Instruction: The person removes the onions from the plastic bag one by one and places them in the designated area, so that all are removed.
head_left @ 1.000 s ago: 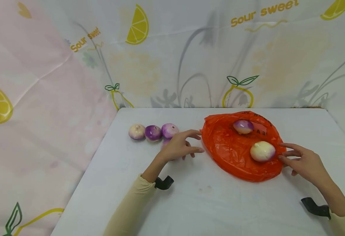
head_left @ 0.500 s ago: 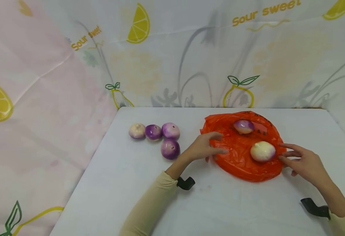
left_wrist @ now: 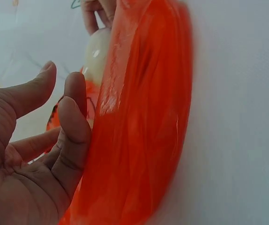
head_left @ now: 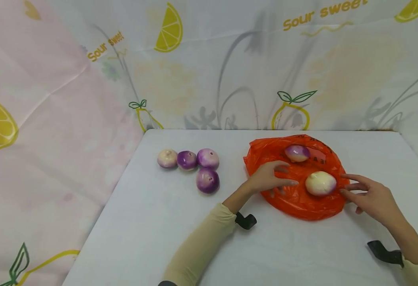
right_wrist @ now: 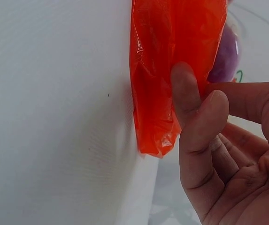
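Note:
In the head view an orange-red plastic bag [head_left: 302,206] lies spread on the white table with its mouth facing up. A glossy whitish vegetable [head_left: 321,183], like a turnip or onion, sits in its front right part; a purple-and-white one [head_left: 297,153] lies behind it. My left hand [head_left: 269,178] hovers over the bag's left side, thumb and fingers parted, nothing between them. At the right rim, my right hand [head_left: 371,198] pinches the plastic edge. The right wrist view shows its thumb and fingertips [right_wrist: 186,89] at that edge.
Left of the bag, several similar vegetables sit close together: a whitish one [head_left: 167,158], a dark purple one [head_left: 187,160], a pale purple one [head_left: 208,158] and another [head_left: 208,180] in front. A printed cloth [head_left: 202,67] hangs behind the table [head_left: 137,238].
My left hand has moved right, from beside the vegetable group to over the bag, uncovering the front purple vegetable. My right hand and the bag have stayed in place.

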A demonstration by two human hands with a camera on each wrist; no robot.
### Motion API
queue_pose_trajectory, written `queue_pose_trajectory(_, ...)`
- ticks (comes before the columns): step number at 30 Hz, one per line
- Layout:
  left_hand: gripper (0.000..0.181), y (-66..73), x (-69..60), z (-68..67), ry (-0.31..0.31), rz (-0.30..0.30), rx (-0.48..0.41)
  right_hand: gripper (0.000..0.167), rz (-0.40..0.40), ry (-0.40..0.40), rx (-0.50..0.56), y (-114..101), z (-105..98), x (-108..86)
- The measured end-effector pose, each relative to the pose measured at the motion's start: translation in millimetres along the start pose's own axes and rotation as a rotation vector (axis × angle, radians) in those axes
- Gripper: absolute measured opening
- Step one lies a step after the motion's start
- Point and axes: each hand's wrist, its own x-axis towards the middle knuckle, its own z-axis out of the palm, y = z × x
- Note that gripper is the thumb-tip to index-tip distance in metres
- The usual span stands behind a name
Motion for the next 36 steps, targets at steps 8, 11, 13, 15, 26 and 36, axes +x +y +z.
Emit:
queue_pose_trajectory(8, 0.057, 7.2, 17.3, 19.3, -0.007, -0.008, 0.021, 0.06, -0.001, 0.003, 0.006, -1, -1, 0.2)
queue_pose_trajectory(11, 0.055, 9.6, 21.3, 26.0, -0.013, -0.022, 0.013, 0.06, -0.003, 0.008, 0.004, -1, -1, 0.3)
queue_pose_trajectory(13, 0.056, 10.7, 23.4, 30.5, -0.002, -0.032, 0.034, 0.06, -0.002, 0.004, 0.005, -1, -1, 0.3)
queue_pose_trajectory(15, 0.057, 12.2, 24.9, 34.5, 0.022, -0.038, 0.071, 0.061, 0.002, 0.004, 0.005, -1, 0, -0.1)
queue_pose_trajectory(26, 0.062, 15.8, 30.0, 55.3, 0.021, -0.082, 0.04, 0.061, 0.005, 0.006, -0.003, -1, 1, -1.2)
queue_pose_trajectory(36, 0.057, 18.4, 30.4, 59.9, 0.017, -0.07, 0.007, 0.06, 0.003, 0.006, -0.005, -1, 0, -0.6)
